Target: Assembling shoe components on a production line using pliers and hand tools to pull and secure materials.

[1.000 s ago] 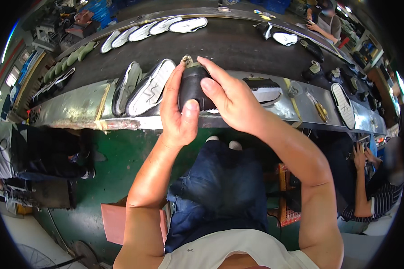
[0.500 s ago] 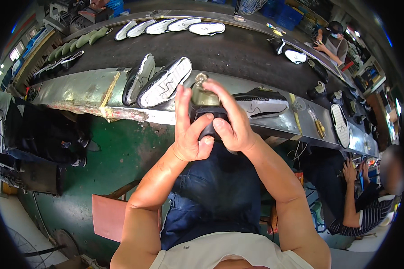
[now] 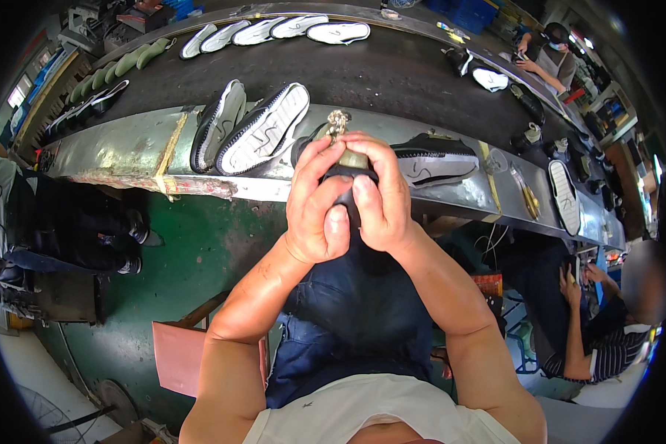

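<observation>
Both my hands are wrapped round a black shoe upper (image 3: 351, 203) fitted on an olive-green shoe last (image 3: 354, 158), in front of the metal bench edge. My left hand (image 3: 311, 211) grips its left side, and my right hand (image 3: 385, 203) its right side. Both thumbs press on the near part of the upper. A knotted cord (image 3: 338, 120) shows just beyond my fingertips. Much of the shoe is hidden by my hands. To the left, a black shoe with a white sole (image 3: 266, 133) leans beside another shoe (image 3: 220, 126). A further shoe (image 3: 438, 164) lies to the right.
A dark conveyor belt (image 3: 274, 70) runs behind the metal bench (image 3: 118, 155). White soles (image 3: 338, 33) and green lasts (image 3: 126, 62) line its far side. Brushes (image 3: 527, 194) and a white sole (image 3: 564, 198) lie at right. One person (image 3: 592, 348) sits at right; another stands left.
My fingers have closed in round the upper and the last, the fingertips coming nearer each other. The view has shifted slightly. The person at right has moved their hands.
</observation>
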Available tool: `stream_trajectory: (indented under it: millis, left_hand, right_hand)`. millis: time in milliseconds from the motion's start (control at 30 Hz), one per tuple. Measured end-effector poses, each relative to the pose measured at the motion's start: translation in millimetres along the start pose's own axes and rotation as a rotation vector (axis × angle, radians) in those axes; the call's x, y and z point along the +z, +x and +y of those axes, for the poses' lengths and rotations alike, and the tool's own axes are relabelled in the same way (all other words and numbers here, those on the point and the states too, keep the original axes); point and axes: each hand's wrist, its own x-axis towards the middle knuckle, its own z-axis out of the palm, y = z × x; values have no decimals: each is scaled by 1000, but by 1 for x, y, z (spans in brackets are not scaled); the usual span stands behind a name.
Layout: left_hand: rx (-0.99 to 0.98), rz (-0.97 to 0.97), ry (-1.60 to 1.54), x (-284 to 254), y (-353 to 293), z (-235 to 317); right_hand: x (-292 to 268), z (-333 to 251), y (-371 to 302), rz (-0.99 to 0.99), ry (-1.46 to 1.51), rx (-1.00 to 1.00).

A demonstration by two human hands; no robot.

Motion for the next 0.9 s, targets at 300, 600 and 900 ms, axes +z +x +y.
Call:
stream_trajectory:
  millis: [300, 600, 900]
  left_hand:
    - [-28, -275, 27, 20, -31, -1]
    - [-357, -446, 277, 53, 1, -42]
    - [-775, -1300, 118, 138, 55, -94]
  right_hand:
    - [-32, 6, -25, -71, 274, 572]
    - [-158, 74, 41, 499, 885, 1107]
    - [-265, 321, 32, 293, -755, 764]
